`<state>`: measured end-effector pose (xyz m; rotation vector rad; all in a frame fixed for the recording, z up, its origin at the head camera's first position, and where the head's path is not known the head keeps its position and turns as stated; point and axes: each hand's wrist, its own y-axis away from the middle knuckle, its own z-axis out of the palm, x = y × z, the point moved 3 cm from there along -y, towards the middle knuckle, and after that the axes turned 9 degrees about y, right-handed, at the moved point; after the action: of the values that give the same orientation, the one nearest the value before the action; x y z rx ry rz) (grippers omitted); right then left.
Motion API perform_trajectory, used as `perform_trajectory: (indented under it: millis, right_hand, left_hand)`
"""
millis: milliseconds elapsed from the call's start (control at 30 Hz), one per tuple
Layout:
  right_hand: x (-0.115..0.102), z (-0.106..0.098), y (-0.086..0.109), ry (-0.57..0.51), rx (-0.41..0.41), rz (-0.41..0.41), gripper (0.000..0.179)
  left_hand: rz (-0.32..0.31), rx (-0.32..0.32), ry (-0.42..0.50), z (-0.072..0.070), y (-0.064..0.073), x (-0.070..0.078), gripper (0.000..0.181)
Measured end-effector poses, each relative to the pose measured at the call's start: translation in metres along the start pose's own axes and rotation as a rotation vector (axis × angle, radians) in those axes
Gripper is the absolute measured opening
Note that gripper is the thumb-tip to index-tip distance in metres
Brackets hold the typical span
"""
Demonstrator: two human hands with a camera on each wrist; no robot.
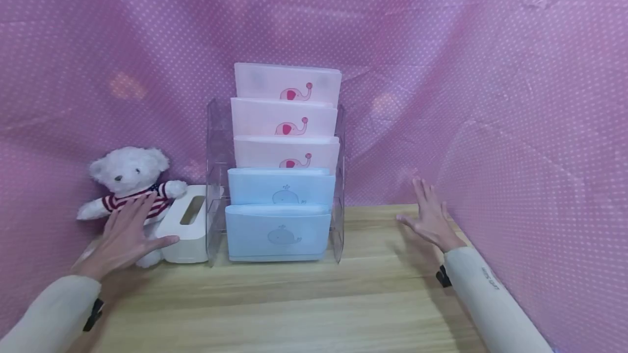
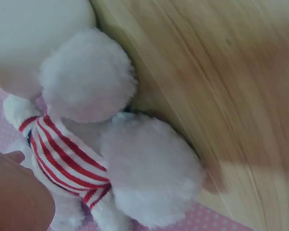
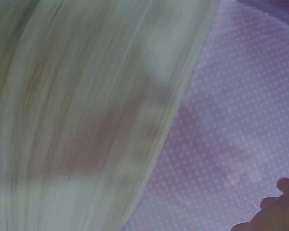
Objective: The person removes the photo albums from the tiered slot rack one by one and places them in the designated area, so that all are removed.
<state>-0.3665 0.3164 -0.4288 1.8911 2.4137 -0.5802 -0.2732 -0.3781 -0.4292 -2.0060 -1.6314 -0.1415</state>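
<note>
In the head view my left hand (image 1: 125, 236) is spread with straight fingers in front of a white teddy bear (image 1: 130, 170) in a striped shirt. Its thumb points toward a white tissue box (image 1: 183, 244) beside the bear. Over on the right, my right hand (image 1: 429, 217) is held out with fingers spread, holding nothing, near the table's right edge. Between the hands stands a clear tiered rack (image 1: 212, 178). Its upper tiers hold pink elephant-print folders (image 1: 260, 80), and the lower ones hold blue whale-print folders (image 1: 250, 233).
A wooden table (image 1: 314, 309) lies under everything. Pink dotted cloth (image 1: 392, 42) hangs behind it and on both sides, close to the right sleeve (image 1: 490, 293). The bear's round feet (image 2: 151, 171) face the table's front in the left wrist view.
</note>
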Motion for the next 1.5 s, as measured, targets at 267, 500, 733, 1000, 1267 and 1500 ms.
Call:
perform_trajectory:
  millis: [267,500,733,1000,1267,1500]
  right_hand:
    - [-0.011,-0.012,-0.011,-0.243,0.048,0.047,0.112]
    - [-0.026,-0.023,-0.02,-0.444,0.022,0.102,0.112]
    - [-0.042,-0.047,-0.034,-0.728,0.138,0.107,0.104]
    - [-0.068,-0.069,-0.047,-0.807,0.128,0.071,0.096]
    - [-0.086,-0.082,-0.062,-0.959,0.143,0.027,0.089]
    - [-0.101,-0.09,-0.075,-1.051,0.129,-0.016,0.087]
  left_hand:
    - [-0.062,-0.054,0.255,0.002,-0.01,0.014,0.129]
    - [-0.14,-0.08,0.428,0.005,-0.021,0.027,0.13]
    - [-0.199,-0.074,0.667,0.005,-0.031,0.047,0.129]
    - [-0.21,-0.073,0.75,0.008,-0.035,0.055,0.117]
    - [-0.225,-0.13,0.719,0.015,-0.045,0.07,0.094]
    - [-0.282,-0.125,0.74,0.018,-0.052,0.079,0.089]
